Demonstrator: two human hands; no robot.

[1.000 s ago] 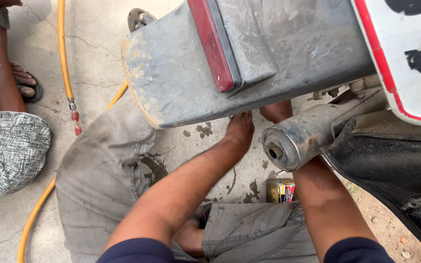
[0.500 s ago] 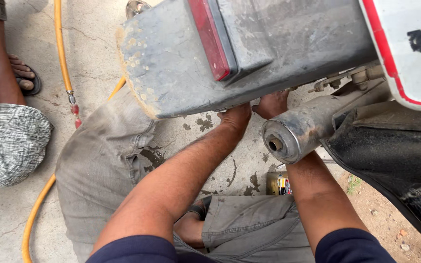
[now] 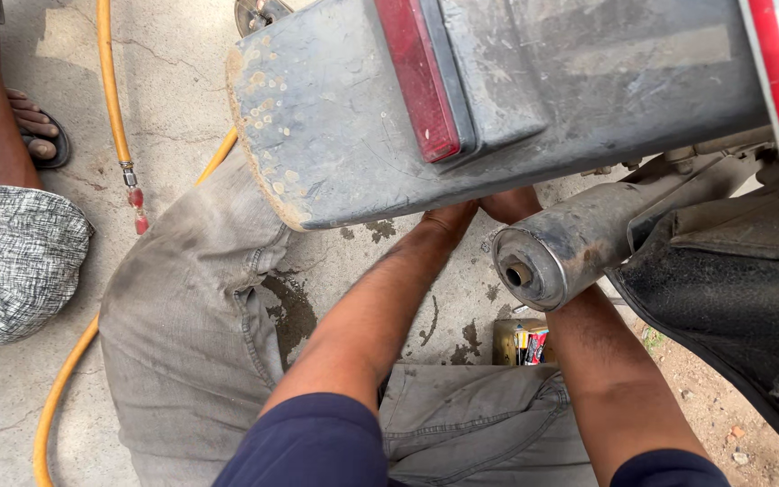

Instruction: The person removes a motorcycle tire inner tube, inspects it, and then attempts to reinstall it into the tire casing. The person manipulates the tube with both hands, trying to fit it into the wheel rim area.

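Observation:
Both my arms reach forward under the grey rear mudguard [image 3: 344, 117] of a motorcycle, which carries a red reflector [image 3: 416, 77]. Only the wrist and heel of my left hand [image 3: 448, 219] show below the mudguard's edge; its fingers are hidden. My right hand [image 3: 508, 204] is also mostly hidden, tucked between the mudguard and the dull metal exhaust pipe [image 3: 556, 252] that crosses over my right forearm. What either hand touches or holds cannot be seen.
A black tyre [image 3: 732, 307] fills the right side. A yellow hose [image 3: 110, 99] with a red fitting runs along the concrete floor at left. Another person's leg and sandalled foot [image 3: 33, 135] are at far left. A small yellow tin [image 3: 520, 343] stands between my knees.
My hands have pushed further under the mudguard, so less of them shows. The view has shifted closer to the motorcycle's rear.

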